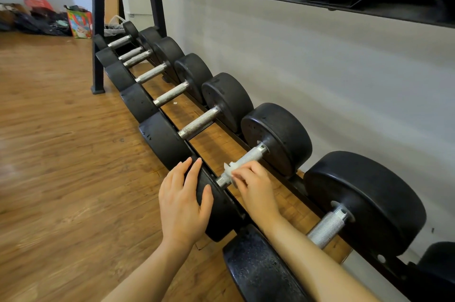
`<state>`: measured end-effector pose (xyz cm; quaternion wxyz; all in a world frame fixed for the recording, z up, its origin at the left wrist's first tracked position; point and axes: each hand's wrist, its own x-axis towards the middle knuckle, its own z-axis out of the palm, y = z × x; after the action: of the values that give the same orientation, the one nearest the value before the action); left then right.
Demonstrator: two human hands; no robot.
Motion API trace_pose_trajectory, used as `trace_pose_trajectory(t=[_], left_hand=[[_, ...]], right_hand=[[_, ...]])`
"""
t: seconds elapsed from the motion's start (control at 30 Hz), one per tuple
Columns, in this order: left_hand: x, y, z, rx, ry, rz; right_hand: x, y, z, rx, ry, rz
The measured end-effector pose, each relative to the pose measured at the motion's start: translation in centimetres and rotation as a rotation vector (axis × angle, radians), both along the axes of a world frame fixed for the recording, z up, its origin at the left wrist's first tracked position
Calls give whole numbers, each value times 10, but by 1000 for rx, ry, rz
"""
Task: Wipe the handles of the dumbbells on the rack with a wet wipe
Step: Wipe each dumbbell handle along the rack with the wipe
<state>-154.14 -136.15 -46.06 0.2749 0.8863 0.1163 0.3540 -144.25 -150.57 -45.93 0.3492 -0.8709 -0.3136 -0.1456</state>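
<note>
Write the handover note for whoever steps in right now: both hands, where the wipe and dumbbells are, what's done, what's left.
Left hand: open, fingers laid over the near weight of the dumbbell being cleaned, steadying it.
Right hand: pinches the wet wipe against that dumbbell's handle, near its front end.
Dumbbells sit in a row on the lower rack; more are on the shelf above.
Done: cannot tell from this view which other handles have been wiped.
Left: finish this handle up to the far weight, then check the neighbour handle on the right and the ones running off to the left.
</note>
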Motion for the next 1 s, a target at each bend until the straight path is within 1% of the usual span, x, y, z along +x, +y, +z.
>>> trace_pose_trajectory(t=[0.03, 0.17, 0.2, 0.33, 0.4, 0.5, 0.53, 0.63, 0.7, 0.87, 0.93, 1.0], left_hand=[[0, 0, 0, 0, 1, 2], [-1, 0, 1, -3, 4, 2], [-1, 0, 1, -6, 5, 2], [-1, -1, 1, -11, 4, 3], [-2, -1, 1, -15, 8, 1], [-2, -1, 1, -18, 15, -2], [-2, -1, 1, -21, 18, -1], [-2, -2, 2, -33, 23, 1], [-3, -2, 2, -39, 29, -1], [-3, -1, 2, -55, 32, -14], [-5, -1, 3, -57, 61, -21], [-7, 2, 9, -46, 130, -38]], right_hand=[[1, 0, 0, 10, -2, -12], [8, -7, 5, 128, 11, -182], [7, -7, 5, 116, 8, -170], [-2, -1, 2, -88, -47, 44], [1, -2, 3, -49, -47, -8], [5, -7, 8, 129, 36, -172], [5, -7, 8, 127, 38, -171], [1, -3, 4, 19, 6, -36], [1, -3, 2, -4, 4, 3], [3, -3, 6, 3, -20, -25], [3, -5, 10, 0, -22, -37], [4, -9, 16, -5, -6, -54]])
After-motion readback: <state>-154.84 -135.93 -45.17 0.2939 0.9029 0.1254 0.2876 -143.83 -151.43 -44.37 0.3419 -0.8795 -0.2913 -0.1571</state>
